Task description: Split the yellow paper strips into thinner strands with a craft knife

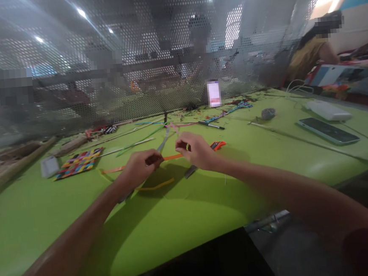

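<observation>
Closest to me, both forearms stretch out over the green table (178, 223). The left hand (139, 167) is closed, pinching one end of an orange strip (172, 157); the right hand (198, 150) is curled shut just beside it, fingertips nipping the same strip near a grey strip (164, 143) that crosses it. The strip hangs taut between the two hands, just above the tabletop. I judge that a hard tug could crease or tear it, or pull it out of the pinch. Beneath the hands lies a loose yellow-orange strip (156, 185), easy to snag. Further left sits a woven multicoloured mat (79, 162); to the right a phone (328, 130) lies flat. Beyond, loose coloured strips (145, 134) scatter before the perforated screen (133, 65), where a careless sweep could tangle them.
</observation>
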`<control>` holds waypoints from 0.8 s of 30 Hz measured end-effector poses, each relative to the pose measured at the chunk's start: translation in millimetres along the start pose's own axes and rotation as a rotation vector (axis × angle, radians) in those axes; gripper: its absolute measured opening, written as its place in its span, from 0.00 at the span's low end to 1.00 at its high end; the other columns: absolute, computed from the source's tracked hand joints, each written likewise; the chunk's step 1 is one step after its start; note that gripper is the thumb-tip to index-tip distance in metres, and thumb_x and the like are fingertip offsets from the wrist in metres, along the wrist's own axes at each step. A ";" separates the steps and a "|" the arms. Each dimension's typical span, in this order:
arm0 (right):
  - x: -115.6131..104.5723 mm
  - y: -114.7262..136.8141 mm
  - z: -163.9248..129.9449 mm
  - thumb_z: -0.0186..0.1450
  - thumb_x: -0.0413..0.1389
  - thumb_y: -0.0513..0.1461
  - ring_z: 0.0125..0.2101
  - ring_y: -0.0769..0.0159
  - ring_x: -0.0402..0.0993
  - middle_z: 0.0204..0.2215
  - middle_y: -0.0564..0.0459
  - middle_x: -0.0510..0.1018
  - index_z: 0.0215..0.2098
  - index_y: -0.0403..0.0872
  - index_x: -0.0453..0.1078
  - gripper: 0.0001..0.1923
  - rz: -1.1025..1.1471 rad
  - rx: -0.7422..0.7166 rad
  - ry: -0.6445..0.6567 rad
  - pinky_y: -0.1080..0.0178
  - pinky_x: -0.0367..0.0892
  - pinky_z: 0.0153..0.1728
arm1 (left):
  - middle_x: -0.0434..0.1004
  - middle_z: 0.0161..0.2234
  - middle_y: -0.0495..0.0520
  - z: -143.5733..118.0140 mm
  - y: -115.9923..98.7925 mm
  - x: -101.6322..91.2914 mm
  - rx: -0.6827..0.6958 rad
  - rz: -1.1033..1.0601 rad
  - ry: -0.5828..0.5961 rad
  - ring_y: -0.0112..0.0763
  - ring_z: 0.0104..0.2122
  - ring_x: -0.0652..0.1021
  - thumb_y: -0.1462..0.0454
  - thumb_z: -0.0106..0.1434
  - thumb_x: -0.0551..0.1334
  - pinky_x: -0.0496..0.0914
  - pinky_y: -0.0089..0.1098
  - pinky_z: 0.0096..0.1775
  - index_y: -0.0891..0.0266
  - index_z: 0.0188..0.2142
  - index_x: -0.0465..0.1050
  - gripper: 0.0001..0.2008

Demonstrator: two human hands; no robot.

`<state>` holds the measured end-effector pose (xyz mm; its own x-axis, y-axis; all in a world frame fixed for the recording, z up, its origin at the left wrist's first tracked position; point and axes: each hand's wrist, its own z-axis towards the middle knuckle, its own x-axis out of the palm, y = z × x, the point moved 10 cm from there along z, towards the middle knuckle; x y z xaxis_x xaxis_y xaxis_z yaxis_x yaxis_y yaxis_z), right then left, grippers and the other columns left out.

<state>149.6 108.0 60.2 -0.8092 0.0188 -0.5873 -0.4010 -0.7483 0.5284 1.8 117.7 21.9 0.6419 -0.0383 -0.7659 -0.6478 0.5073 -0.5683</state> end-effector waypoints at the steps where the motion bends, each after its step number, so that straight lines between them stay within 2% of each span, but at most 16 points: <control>1: -1.2 0.3 0.0 0.63 0.56 0.30 0.29 0.72 0.63 0.29 0.52 0.71 0.30 0.41 0.67 0.04 0.002 0.001 -0.009 0.68 0.59 0.33 | 0.79 0.24 0.51 0.0 0.1 -1.3 -0.005 -0.004 -0.010 0.31 0.24 0.76 0.59 0.62 0.61 0.69 0.29 0.30 0.63 0.34 0.75 0.09; 13: -6.3 -9.5 3.8 0.64 0.53 0.30 0.30 0.71 0.62 0.27 0.54 0.70 0.28 0.42 0.65 0.07 -0.046 0.092 -0.016 0.67 0.56 0.34 | 0.77 0.22 0.50 -0.5 -8.6 -14.5 -0.004 -0.003 -0.101 0.31 0.23 0.76 0.60 0.59 0.61 0.69 0.29 0.29 0.62 0.29 0.73 0.08; 19: -22.8 -19.2 6.8 0.63 0.55 0.30 0.30 0.71 0.66 0.29 0.52 0.74 0.30 0.42 0.68 0.04 -0.016 0.124 -0.131 0.68 0.59 0.33 | 0.77 0.22 0.50 0.5 3.1 -16.8 -0.019 0.001 -0.118 0.30 0.22 0.75 0.58 0.61 0.61 0.68 0.29 0.28 0.62 0.30 0.73 0.09; 24: -22.8 -19.9 6.0 0.63 0.55 0.31 0.31 0.70 0.69 0.31 0.50 0.75 0.33 0.42 0.70 0.02 0.020 0.097 -0.131 0.67 0.63 0.33 | 0.77 0.22 0.50 2.9 8.4 -13.3 -0.025 -0.028 -0.102 0.30 0.21 0.76 0.56 0.63 0.60 0.69 0.28 0.27 0.62 0.34 0.72 0.11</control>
<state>173.4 126.4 66.8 -0.8639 0.0958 -0.4944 -0.4189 -0.6817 0.5998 -11.0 125.0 28.1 0.6975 0.0359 -0.7157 -0.6382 0.4854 -0.5976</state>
